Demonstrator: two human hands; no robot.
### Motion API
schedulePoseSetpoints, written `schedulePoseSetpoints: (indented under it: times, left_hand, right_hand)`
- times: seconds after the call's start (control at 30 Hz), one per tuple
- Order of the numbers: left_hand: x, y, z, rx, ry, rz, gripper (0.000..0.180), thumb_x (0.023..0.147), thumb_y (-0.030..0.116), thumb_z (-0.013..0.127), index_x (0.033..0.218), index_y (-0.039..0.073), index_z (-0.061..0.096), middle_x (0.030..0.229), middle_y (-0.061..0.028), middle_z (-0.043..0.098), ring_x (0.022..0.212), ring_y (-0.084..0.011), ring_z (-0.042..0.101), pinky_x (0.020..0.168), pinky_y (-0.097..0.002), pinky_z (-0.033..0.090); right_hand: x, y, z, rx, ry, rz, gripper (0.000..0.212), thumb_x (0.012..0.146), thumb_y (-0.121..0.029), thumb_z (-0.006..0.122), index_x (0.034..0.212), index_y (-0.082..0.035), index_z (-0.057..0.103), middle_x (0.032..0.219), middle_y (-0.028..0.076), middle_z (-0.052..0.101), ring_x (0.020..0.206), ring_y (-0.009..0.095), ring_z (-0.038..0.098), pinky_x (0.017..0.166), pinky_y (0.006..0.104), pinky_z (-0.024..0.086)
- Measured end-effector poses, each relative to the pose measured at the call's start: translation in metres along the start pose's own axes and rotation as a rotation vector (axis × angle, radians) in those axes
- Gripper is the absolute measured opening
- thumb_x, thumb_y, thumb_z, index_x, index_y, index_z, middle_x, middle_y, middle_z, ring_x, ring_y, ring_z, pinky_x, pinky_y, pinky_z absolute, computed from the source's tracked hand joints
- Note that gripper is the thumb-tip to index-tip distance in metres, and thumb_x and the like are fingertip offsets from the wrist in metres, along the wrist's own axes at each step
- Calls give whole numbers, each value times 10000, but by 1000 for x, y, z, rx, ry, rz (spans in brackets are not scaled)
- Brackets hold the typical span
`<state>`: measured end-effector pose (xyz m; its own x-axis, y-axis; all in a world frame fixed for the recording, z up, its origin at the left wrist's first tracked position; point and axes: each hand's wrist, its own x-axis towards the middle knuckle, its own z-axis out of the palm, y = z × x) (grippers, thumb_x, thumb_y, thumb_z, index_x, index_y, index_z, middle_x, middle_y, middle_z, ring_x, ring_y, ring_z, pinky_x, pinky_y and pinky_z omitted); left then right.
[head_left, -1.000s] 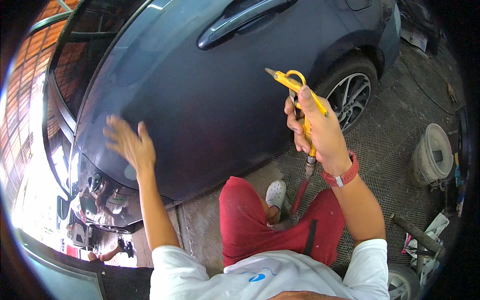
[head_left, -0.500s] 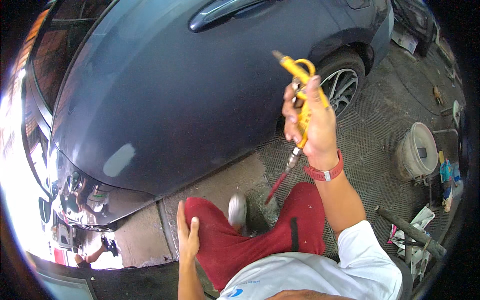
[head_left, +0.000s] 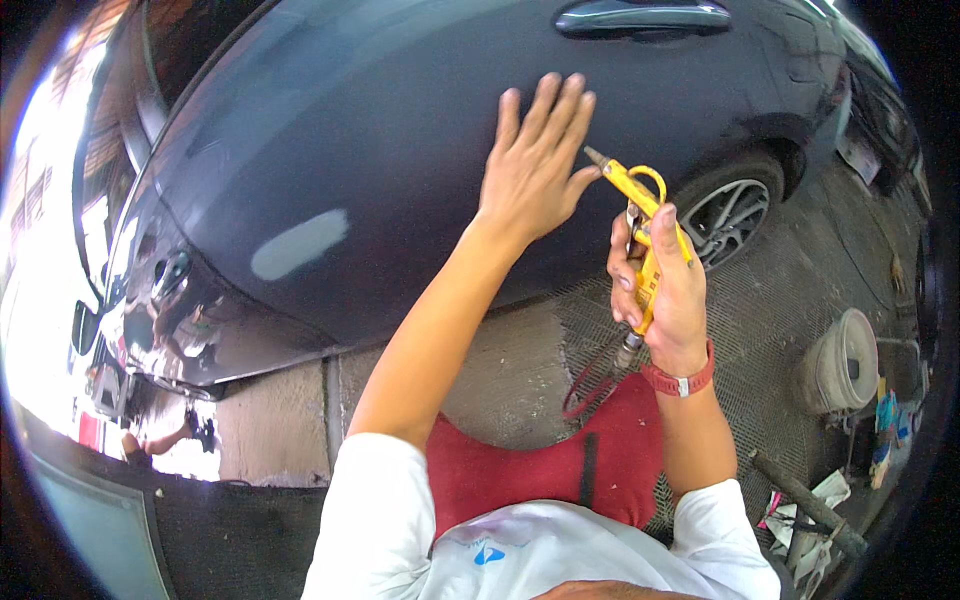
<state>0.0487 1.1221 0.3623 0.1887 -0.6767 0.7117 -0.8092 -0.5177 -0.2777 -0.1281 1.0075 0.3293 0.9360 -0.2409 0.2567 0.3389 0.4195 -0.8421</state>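
My right hand (head_left: 668, 285) is closed around a yellow air blow gun (head_left: 648, 262), its nozzle pointing up and left. A red hose (head_left: 580, 392) runs from a metal coupling at the gun's lower end. Fingers spread, my left hand (head_left: 535, 160) lies flat against, or just over, the dark car door panel (head_left: 420, 200); whether it touches I cannot tell. The nozzle tip is close beside the left thumb. Lower left on the panel is a pale grey patch (head_left: 300, 244). Above the hands is the door handle (head_left: 642, 17).
The car's wheel (head_left: 735, 220) stands right of the blow gun. A dirty white bucket (head_left: 840, 362) rests on the textured floor at right, near a wooden post (head_left: 810, 505) and scraps of paper. Past the car's left end, another person's arm (head_left: 165, 440) shows.
My left hand has risen from beside my knee to the door panel. The right hand, still gripping the blow gun, sits lower and farther right in view. The view has shifted.
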Motion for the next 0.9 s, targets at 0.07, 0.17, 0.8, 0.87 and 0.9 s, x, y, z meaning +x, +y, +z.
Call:
schedulePoseSetpoints:
  times: [0.07, 0.17, 0.8, 0.87, 0.9]
  left_hand:
    - [15, -20, 16, 58, 109, 16, 899, 947, 569, 662, 1668, 129, 354, 1743, -109, 316, 1624, -344, 239, 1284, -662, 124]
    - [11, -41, 11, 121, 191, -16, 904, 952, 656, 603, 1678, 183, 346, 1748, -100, 309, 1629, -345, 224, 1279, -678, 107]
    - [-255, -279, -181, 610, 231, -821, 819, 1109, 627, 292, 1727, 118, 120, 1801, -122, 112, 1652, -391, 90, 1250, -728, 7]
    - [-270, -279, -175, 609, 265, -907, 829, 1112, 622, 291, 1723, 93, 108, 1796, -162, 87, 1646, -429, 68, 1250, -725, 1]
    - [-274, -276, -170, 589, 298, -944, 835, 1112, 619, 295, 1722, 82, 102, 1792, -185, 75, 1644, -440, 55, 1251, -723, 0]
  right_hand:
    - [-5, 4, 22, -28, -47, 17, 625, 1087, -640, 473, 1021, -31, 596, 634, 1, 509, 374, 62, 414, 373, 224, 411]
    - [-8, 10, 52, -73, -111, 24, 622, 1082, -636, 499, 1009, -27, 601, 642, -12, 514, 392, 48, 422, 392, 217, 409]
    - [4, 34, 139, -235, -242, 49, 644, 1078, -651, 483, 1015, -22, 602, 641, -12, 503, 377, 32, 403, 383, 196, 407]
    - [3, 35, 135, -211, -234, 57, 630, 1076, -643, 508, 1013, -22, 599, 648, -26, 506, 402, 26, 423, 401, 202, 413]
    - [3, 34, 135, -198, -208, 55, 631, 1076, -643, 505, 1013, -22, 600, 648, -24, 507, 400, 27, 419, 399, 203, 413]
